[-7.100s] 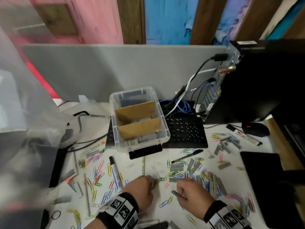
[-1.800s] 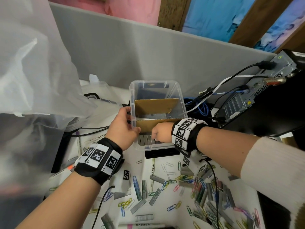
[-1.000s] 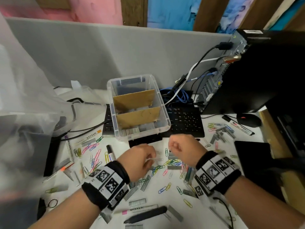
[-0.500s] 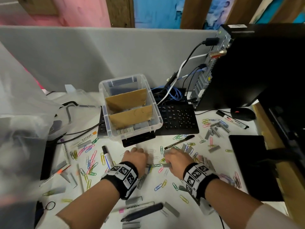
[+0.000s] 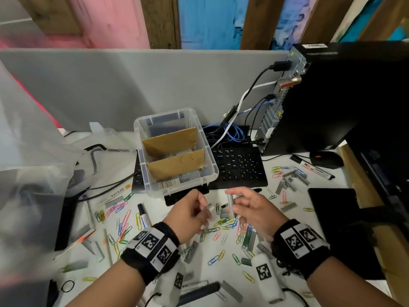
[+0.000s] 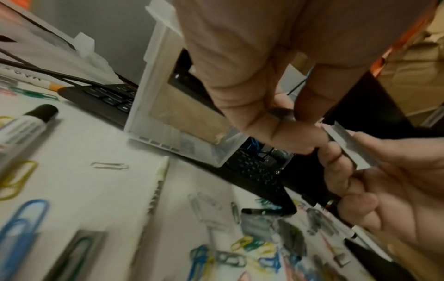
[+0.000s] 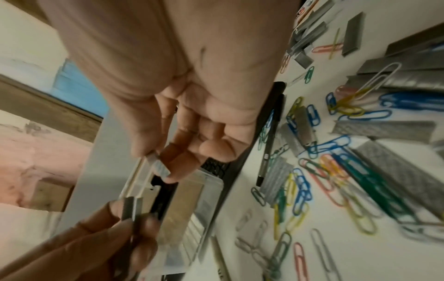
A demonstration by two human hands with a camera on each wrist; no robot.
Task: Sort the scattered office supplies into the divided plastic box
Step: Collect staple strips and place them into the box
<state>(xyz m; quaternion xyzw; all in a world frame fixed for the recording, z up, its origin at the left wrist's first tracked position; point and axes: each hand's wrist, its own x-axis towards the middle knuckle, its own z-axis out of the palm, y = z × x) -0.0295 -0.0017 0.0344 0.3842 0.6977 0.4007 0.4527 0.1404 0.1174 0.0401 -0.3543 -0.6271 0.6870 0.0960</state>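
Grey metal staple strip [image 5: 230,206], ridged and straight, pinched upright in right hand [image 5: 254,212]; shorter grey staple strip [image 7: 131,210] pinched in left hand [image 5: 188,214], hands close but apart. Clear divided plastic box [image 5: 152,187] with brown cardboard partitions [image 5: 177,166] just beyond, on black keyboard [image 5: 240,167]. Coloured wire paper clips [image 5: 218,228] scattered beneath on white desk [image 5: 159,209].

The box [image 5: 177,187] is clear, glossy plastic, its dividers [image 5: 174,167] matt brown cardboard with a rough torn corner. Staple strips [image 5: 230,206] look like dull grey metal, finely ribbed (one shines a little in the light). Paper clips [image 7: 300,192] are smooth, coated in bright colours, some bare wire. The table [image 5: 155,209] is plain matt white. The keyboard [image 5: 239,167] is matt black plastic.
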